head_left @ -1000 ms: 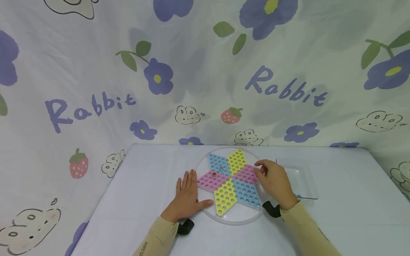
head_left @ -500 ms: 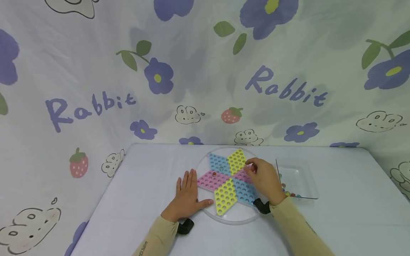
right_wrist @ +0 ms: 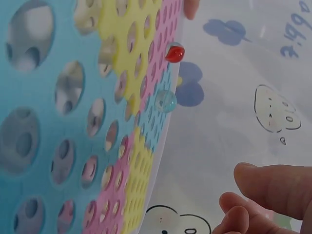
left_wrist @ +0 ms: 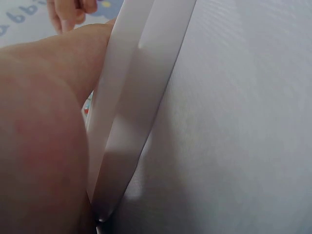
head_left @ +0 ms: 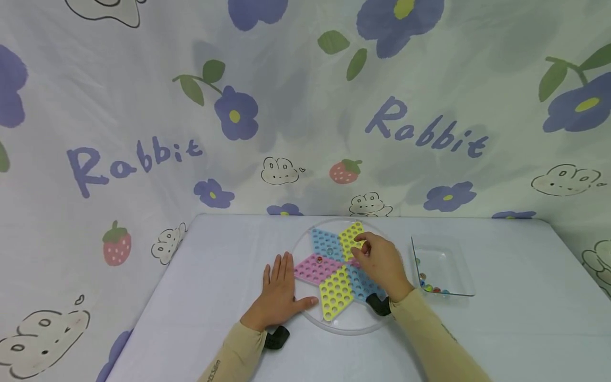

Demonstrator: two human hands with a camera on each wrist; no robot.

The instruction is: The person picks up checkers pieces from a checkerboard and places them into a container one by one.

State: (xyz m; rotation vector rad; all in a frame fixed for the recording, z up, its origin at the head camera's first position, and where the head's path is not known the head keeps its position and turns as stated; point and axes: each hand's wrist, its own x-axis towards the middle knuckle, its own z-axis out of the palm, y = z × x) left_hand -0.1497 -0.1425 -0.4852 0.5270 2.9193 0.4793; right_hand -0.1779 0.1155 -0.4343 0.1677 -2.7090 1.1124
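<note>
My left hand point(head_left: 274, 297) lies with straight fingers at the left edge of a star-shaped Chinese checkers board point(head_left: 335, 294), its thumb over the clear round rim. In the left wrist view the pale rim point(left_wrist: 131, 102) runs beside the hand. Over the board's right half is my right hand point(head_left: 382, 262), fingers curled, thumb and index tips near the upper yellow point. From the frames I cannot tell whether a marble is hidden between them. A red marble point(right_wrist: 175, 53) sits in the left pink point, a pale blue marble point(right_wrist: 165, 101) in the upper-left blue point.
To the right of the board stands a clear square tray point(head_left: 448, 265), with several marbles point(head_left: 429, 288) gathered in its near left corner. A white cloth covers the table point(head_left: 200, 313). Behind it hangs a printed curtain point(head_left: 305, 132).
My right hand has moved left, from the board's right edge to over the right pink point, leaving the tray and its marbles in sight. My left hand has kept still.
</note>
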